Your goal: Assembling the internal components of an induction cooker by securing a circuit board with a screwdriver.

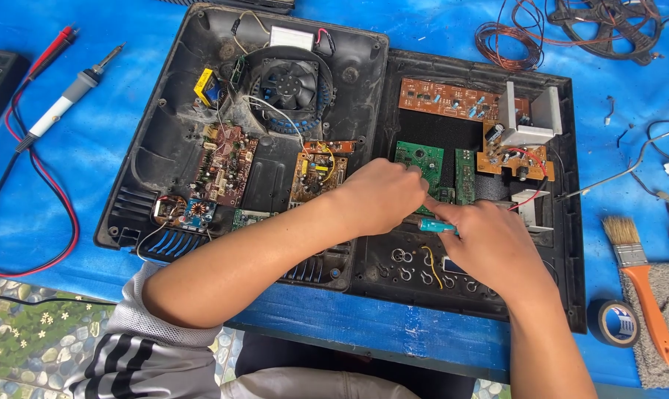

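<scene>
Left hand (382, 196) curled, fingertips pressed on the flat green circuit board (420, 160); right hand (489, 240) pinching a teal-handled screwdriver (436, 227), tip hidden under the left hand. Both over the right half of an opened black plastic casing (563, 222), matte and dusty, holding brown boards and a round fan (291, 83). Blue surface (91, 140): soldering iron (65, 100) far left, orange-handled brush (641, 284) and tape roll (615, 323) near right.
</scene>
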